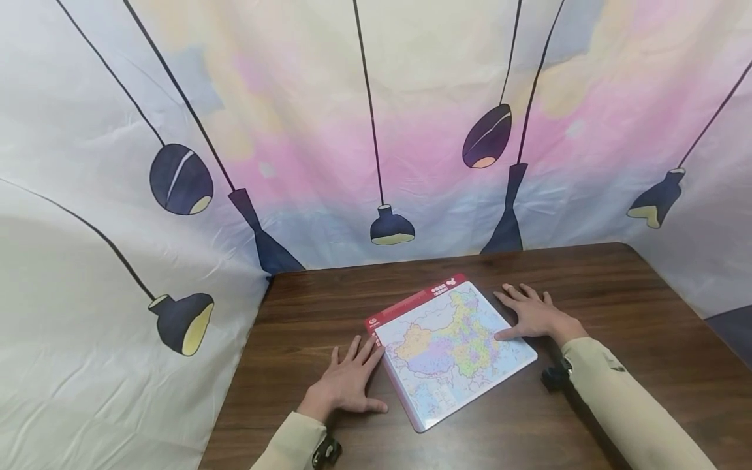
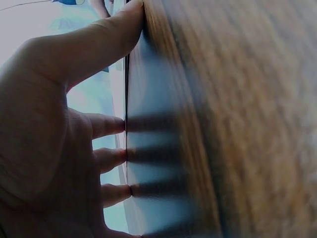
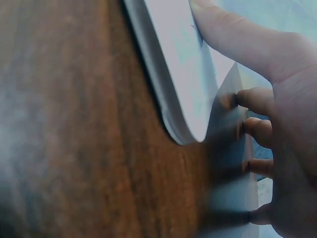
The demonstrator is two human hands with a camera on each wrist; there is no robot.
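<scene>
Map board (image 1: 452, 349) flanked: left hand (image 1: 346, 382) flat at 8 o'clock, right hand (image 1: 531, 313) flat at 2 o'clock, thumb on edge. Even pressure advised; surface (image 1: 617, 287) slippery.

Pretty roomy around both hands tbh. The left hand (image 1: 346, 385) lies flat on the wooden table (image 1: 617, 294), fingertips right at the near-left edge of the map puzzle board (image 1: 452, 349), so the board blocks that side; bare wood outward from it runs to the table edge. The right hand (image 1: 531, 313) sits at the board's opposite edge, thumb on it, with open tabletop beyond and toward the far side. The lamp-print curtain (image 1: 376, 130) walls off the back and both sides of the table.
</scene>
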